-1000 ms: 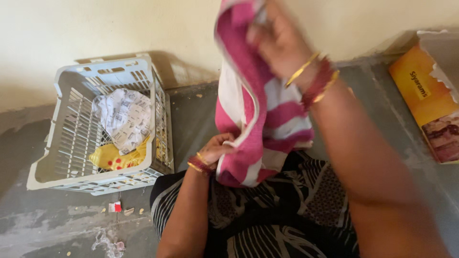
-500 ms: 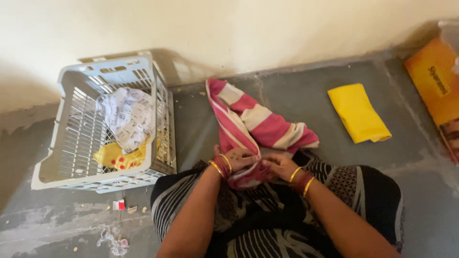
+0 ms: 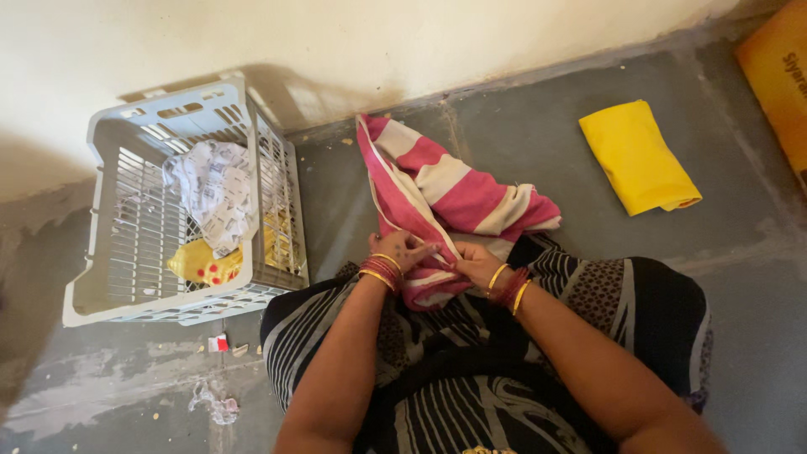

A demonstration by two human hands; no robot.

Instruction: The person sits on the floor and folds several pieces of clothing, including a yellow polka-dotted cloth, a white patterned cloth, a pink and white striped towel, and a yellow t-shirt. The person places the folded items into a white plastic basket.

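Person is sitting on the grey floor, both hands working at the near end of a pink & white striped cloth. Taking that cloth as the landmark: it's lying spread on the floor in front of the lap, far end reaching toward the wall, near end bunched over the knees.

Left hand is pressing on the cloth's near edge, fingers curled & pinching a fold. Right hand is sitting just beside it, touching the same fold, fingers closed narrow on the fabric (thumb is hidden, so exact pinch can't be told). Bangles are showing on both wrists.

Left of the cloth, w/ a gap of floor between, a white plastic basket is standing vs. the wall, holding a crumpled white printed garment & a yellow item w/ red spots beneath it. Right of the cloth, well apart, a folded yellow cloth is lying flat.
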